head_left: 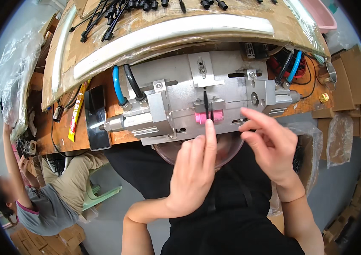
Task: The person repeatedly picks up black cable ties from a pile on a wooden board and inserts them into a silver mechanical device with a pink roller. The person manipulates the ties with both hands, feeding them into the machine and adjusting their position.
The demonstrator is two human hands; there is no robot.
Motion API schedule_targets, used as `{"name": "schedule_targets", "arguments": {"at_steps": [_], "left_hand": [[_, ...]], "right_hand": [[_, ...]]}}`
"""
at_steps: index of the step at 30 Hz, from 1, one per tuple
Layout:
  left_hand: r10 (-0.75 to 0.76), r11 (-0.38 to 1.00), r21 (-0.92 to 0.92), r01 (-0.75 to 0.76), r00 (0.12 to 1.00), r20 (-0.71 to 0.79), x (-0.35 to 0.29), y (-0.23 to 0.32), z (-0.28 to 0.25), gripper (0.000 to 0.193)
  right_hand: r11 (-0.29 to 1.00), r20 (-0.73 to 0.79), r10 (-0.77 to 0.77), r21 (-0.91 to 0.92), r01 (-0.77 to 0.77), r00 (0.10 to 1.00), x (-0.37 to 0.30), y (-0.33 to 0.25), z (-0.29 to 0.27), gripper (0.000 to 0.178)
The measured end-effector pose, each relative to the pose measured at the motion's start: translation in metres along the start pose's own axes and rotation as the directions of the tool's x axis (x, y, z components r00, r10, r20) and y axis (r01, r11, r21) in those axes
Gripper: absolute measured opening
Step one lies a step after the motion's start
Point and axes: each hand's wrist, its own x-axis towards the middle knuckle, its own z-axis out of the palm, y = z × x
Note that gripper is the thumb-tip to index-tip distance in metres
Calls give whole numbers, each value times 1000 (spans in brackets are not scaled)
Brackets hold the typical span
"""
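A metal fixture [184, 72] with a cylinder at each end lies on the bench in front of me. A slim black wand with a brush-like tip [206, 101] stands across its middle, over a small pink block [218, 116]. My left hand [193, 172] has its fingers stretched out, the index fingertip at the lower end of the wand and pink block. To the right of the block hovers my right hand [271, 146], fingers bent and apart, with nothing visible in them. Beneath the fixture's front edge, a translucent bowl [167, 154] is partly hidden by my left hand.
Several black capped wands [110, 21] lie on the cardboard [146, 70] above the fixture. Blue and black air hoses [116, 85] rise at both ends. A phone [96, 114] and yellow wrapper [78, 112] are at left. Another person [48, 204] sits at far left.
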Motion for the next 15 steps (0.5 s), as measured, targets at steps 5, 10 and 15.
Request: {"name": "schedule_targets", "arguments": {"at_steps": [5, 10, 15], "left_hand": [[-33, 998, -53, 36, 998, 60, 8, 5, 13, 69], [5, 999, -32, -2, 995, 96, 11, -1, 8, 69], [148, 989, 0, -149, 981, -124, 70, -34, -37, 55]], "right_hand": [[996, -138, 61, 77, -51, 989, 4, -7, -9, 34], [999, -138, 37, 41, -31, 990, 8, -8, -13, 32], [881, -147, -400, -335, 335, 905, 70, -10, -28, 19]]}}
